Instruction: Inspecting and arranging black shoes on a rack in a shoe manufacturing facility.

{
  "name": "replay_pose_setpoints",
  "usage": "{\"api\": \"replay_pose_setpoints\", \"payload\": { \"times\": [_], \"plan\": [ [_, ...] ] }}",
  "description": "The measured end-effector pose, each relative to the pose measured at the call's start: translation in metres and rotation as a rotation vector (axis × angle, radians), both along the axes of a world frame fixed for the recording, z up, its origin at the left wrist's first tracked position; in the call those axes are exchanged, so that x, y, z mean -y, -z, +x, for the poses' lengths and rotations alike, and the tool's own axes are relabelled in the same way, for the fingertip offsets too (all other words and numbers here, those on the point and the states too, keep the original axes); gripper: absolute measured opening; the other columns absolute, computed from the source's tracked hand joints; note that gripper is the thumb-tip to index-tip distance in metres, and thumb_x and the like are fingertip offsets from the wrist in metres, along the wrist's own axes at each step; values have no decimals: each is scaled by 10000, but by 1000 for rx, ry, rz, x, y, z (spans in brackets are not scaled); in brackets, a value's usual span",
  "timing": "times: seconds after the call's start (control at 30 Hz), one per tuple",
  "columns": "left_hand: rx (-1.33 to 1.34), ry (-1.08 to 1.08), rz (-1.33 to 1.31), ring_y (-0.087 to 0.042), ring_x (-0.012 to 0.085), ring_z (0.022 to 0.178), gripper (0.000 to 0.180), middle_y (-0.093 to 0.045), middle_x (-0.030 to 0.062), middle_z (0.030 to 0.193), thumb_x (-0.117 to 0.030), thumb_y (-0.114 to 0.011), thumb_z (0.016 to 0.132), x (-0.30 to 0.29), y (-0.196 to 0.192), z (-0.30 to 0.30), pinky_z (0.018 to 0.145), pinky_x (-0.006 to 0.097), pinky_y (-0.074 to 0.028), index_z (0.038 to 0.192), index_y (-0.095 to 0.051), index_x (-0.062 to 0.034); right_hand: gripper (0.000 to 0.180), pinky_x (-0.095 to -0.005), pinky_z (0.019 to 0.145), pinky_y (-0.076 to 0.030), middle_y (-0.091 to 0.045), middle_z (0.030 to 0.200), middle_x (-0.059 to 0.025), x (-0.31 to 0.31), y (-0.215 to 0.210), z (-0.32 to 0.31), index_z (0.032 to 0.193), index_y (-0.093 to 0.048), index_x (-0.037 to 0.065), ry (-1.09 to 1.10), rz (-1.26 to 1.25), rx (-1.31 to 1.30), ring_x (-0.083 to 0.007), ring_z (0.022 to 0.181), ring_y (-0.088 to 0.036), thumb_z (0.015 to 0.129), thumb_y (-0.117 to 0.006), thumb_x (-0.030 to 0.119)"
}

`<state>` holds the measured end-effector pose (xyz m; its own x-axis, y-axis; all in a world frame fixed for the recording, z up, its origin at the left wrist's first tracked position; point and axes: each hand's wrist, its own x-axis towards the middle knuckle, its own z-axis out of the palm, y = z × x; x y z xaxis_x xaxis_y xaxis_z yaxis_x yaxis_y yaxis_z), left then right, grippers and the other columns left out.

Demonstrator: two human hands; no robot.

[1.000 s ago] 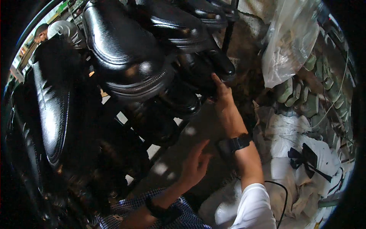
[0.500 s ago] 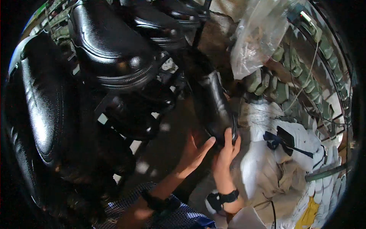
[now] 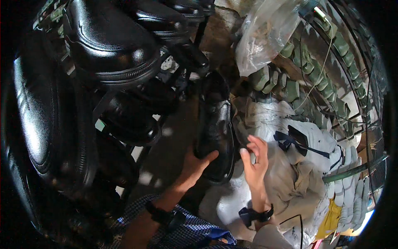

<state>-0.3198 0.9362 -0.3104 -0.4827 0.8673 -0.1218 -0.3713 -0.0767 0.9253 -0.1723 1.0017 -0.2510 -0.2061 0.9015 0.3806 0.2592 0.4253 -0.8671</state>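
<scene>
Holding a black shoe, mid-frame

Left grip clasps the forefoot's left edge, thumb on top, fingers hidden; right grip half-open, empty, just right of it. Probably light, firm-soled, slick-surfaced; sole edges look the safest hold.

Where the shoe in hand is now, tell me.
In the head view, the black shoe is near the middle, toe toward the lower edge, held by the left hand at its left side, with the right hand just to its right.

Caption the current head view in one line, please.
Left hand holding a black shoe, right hand open beside it.
</scene>
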Motion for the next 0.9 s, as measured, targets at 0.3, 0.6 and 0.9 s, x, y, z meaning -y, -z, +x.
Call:
{"api": "replay_pose_setpoints", "payload": {
  "times": [0.3,0.6,0.9],
  "plan": [
    [-119,12,46,-509,227,1039,751,-508,153,1122,-169,-792,623,1,9,12,908,328,-412,1220,-386,34,190,-380,743,-441,-462,980,-121,-14,-32,-26,882,-554,25,-319,534,665,-305,893,-501,733,-660,76],
    [-245,-116,-120,-480,280,1114,856,-476,188,1194,-224,-800,595,1,20,13,958,346,-374,1267,-335,29,157,-377,627,-468,-523,815,-138,-18,-13,-28,868,-530,5,-312,180,517,-313,695,-561,767,-638,57],
    [-397,-69,-139,-459,299,1149,880,-456,211,1230,-261,-794,609,7,32,2,975,363,-359,1285,-314,34,98,-392,647,-462,-555,820,-159,-32,-18,-22,827,-612,22,-449,161,764,-327,740,-572,760,-633,90]
  ]
}}
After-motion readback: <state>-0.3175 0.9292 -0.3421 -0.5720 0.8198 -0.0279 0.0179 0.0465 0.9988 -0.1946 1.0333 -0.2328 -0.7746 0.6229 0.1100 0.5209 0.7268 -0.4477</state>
